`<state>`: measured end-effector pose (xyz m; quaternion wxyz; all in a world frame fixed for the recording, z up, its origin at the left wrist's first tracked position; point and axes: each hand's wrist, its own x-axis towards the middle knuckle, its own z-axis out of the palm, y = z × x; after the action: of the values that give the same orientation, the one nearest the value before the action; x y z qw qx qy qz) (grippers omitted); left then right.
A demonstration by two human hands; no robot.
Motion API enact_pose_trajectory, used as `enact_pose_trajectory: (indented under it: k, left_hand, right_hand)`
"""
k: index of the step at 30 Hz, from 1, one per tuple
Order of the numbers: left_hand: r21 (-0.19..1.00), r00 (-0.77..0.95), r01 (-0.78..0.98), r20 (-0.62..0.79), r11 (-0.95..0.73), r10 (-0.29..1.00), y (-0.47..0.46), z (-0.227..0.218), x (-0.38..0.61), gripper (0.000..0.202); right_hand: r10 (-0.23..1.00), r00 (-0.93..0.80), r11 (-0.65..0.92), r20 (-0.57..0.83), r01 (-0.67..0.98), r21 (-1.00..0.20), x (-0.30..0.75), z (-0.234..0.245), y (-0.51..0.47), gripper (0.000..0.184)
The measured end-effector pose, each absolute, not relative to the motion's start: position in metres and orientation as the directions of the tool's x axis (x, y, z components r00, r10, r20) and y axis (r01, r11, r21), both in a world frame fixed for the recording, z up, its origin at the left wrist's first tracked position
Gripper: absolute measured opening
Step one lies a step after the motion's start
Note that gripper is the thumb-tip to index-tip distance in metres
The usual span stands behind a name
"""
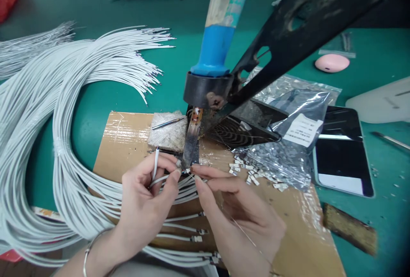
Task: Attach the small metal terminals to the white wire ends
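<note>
My left hand (145, 198) is closed in a pinch on a white wire (156, 164), holding its end up to the flat tip of a soldering iron (191, 140). The iron has a blue handle (221, 33) and is clamped in a black stand (288, 25). My right hand (238, 213) pinches a thin solder wire (246, 236) and brings it to the same tip from the right. Both fingertips meet just below the iron, over a taped cardboard sheet (128, 140).
A big bundle of white wires (64, 110) loops across the left of the green table. Finished wires with small end pieces (192, 228) lie below my hands. A plastic bag (288, 149) spills small parts; a phone (344, 157), pink object (332, 62) and brown pad (349, 228) lie right.
</note>
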<state>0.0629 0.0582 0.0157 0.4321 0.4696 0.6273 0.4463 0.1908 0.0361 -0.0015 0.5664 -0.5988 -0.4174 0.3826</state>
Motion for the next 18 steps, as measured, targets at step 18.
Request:
enact_pose_trajectory:
  k: [18]
  left_hand:
    - [0.967,-0.197,0.199,-0.120,0.160,0.973,0.0578,0.0171,0.0601,0.013]
  right_hand:
    - [0.933,0.351,0.054,0.085,0.096,-0.994,0.1891,0.0032,0.0381,0.020]
